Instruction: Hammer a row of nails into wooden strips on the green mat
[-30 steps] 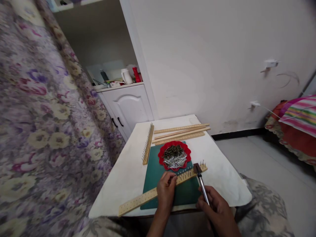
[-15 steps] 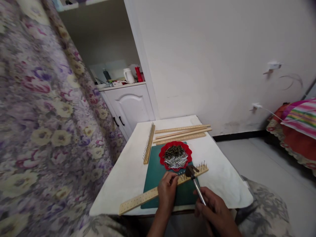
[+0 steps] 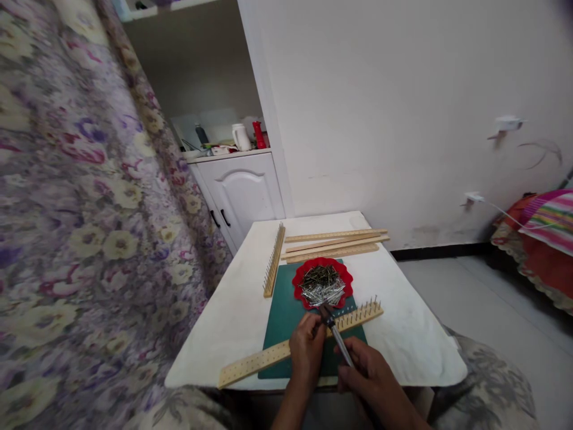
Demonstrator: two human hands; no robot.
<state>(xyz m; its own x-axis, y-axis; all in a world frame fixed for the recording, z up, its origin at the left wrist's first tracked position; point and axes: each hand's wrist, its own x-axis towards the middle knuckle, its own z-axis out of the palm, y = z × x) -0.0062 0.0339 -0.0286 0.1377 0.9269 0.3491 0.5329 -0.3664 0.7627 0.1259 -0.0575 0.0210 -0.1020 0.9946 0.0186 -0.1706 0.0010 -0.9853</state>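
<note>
A long wooden strip (image 3: 264, 361) with rows of holes lies slanted across a green cutting mat (image 3: 282, 316). Nails stand along its right end (image 3: 364, 310). My left hand (image 3: 307, 349) is closed in a pinch on the strip's middle, most likely holding a nail that is too small to see. My right hand (image 3: 363, 373) grips the metal handle of a small hammer (image 3: 333, 330). The hammer's head is down right beside my left fingertips. A red scalloped dish (image 3: 322, 283) full of nails sits just behind the strip.
A second strip (image 3: 274, 259) studded with nails lies on the white table (image 3: 233, 322) at the left. Three plain wooden strips (image 3: 335, 243) lie at the far edge. A floral curtain hangs left; a white cabinet (image 3: 239, 194) stands behind; a bed (image 3: 537, 239) is at right.
The hammer head swung left and down, from the strip's nailed right end to my left fingertips. My right hand moved left with it. The view shifted slightly.
</note>
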